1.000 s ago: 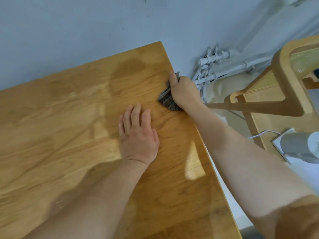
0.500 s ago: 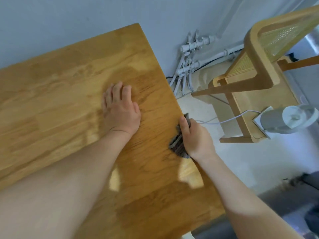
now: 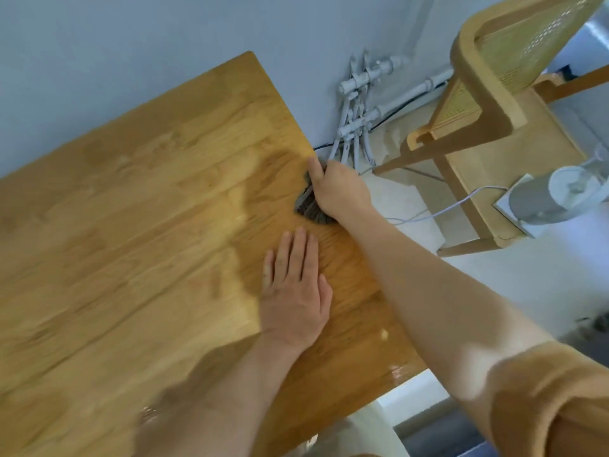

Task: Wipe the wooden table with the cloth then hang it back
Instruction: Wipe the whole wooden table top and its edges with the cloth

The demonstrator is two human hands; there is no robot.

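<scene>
The wooden table fills the left and middle of the head view, with damp darker patches near its right edge. My right hand presses a dark grey cloth onto the table's right edge, fingers curled over it; most of the cloth is hidden under the hand. My left hand lies flat on the tabletop just below the cloth, fingers spread a little, holding nothing.
A wooden chair with a cane back stands right of the table. White pipes run along the wall behind the table edge. A grey device with a white cable sits on the chair seat.
My right hand has slid the cloth along the right edge, away from me toward the wall. My left hand stays flat on the table. The view has shifted.
</scene>
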